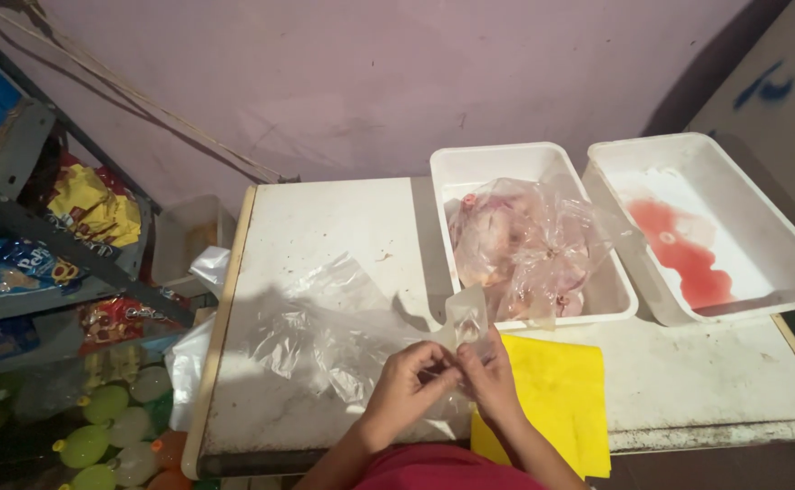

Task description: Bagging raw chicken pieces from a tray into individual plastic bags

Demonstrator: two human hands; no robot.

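Head view, looking down on a white worktop (325,218) set against a pinkish wall (370,73).

Left hand (411,377) and right hand (488,377) are meeting at 6 o'clock of the worktop, fingertips touching. Both are pinching the edge of a clear plastic bag (325,327); fingers are curled in, not spread. A small flap of the bag is standing up just above the fingertips, toward 12 o'clock. The rest of the bag is lying crumpled and flat on the worktop, spreading from the hands toward 10 o'clock. Whether the bag is holding anything cannot be told.

A yellow sheet (561,390) is lying at 3 o'clock of the right hand, touching the wrist and hanging over the near edge of the worktop.

At 1 o'clock of the hands a white tub (479,163) is sitting on the worktop, holding bagged raw meat (520,245), pale pink, wrapped in clear plastic. Just beside it, at 3 o'clock of the tub, a second white tub (760,218) is holding only a pool of red liquid (683,254).

At 9 o'clock of the worktop a metal shelf (44,245) is carrying coloured snack packets (93,204). Below it, at 8 o'clock, green bottles (98,426) are standing on the floor.
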